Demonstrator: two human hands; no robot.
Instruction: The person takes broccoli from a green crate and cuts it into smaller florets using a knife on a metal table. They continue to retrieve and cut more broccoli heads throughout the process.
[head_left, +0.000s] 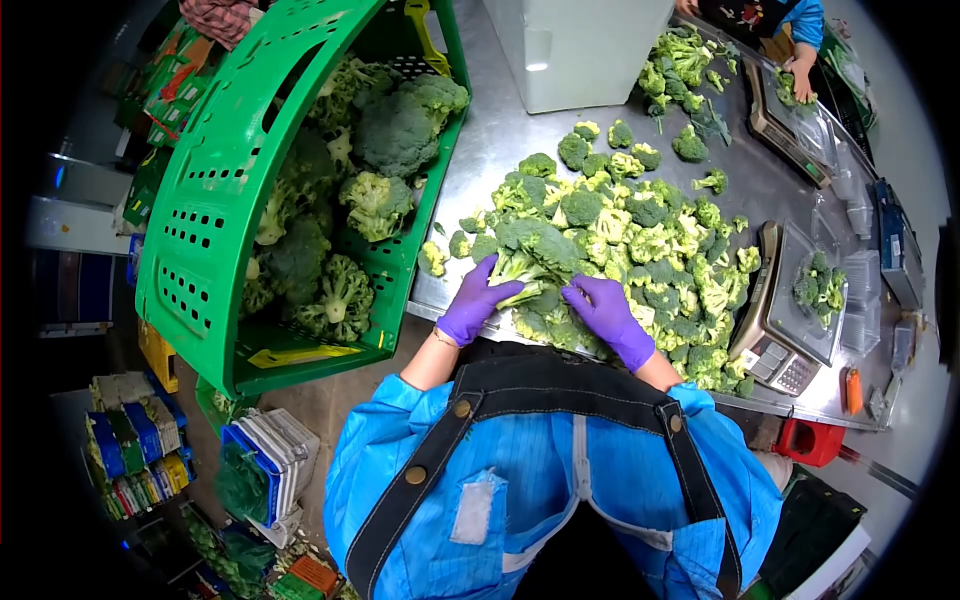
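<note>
A broccoli head (535,252) is held low over the near edge of the steel table, its pale cut stem turned towards my left side. My left hand (478,300), in a purple glove, is closed around that stem. On the other side, my right hand (608,318), gloved alike, has its fingers bent in at the head's right edge; what they grip is hidden. Cut broccoli florets (640,240) lie in a wide pile just beyond and to the right of both hands.
A tilted green crate (205,215) with whole broccoli heads (400,130) stands at left. A pale bin (580,60) is at the back. At right are a scale (780,365) bearing a tray of florets, stacked clear trays (860,290) and an orange-handled tool (852,390). A co-worker's hand (800,75) touches another scale.
</note>
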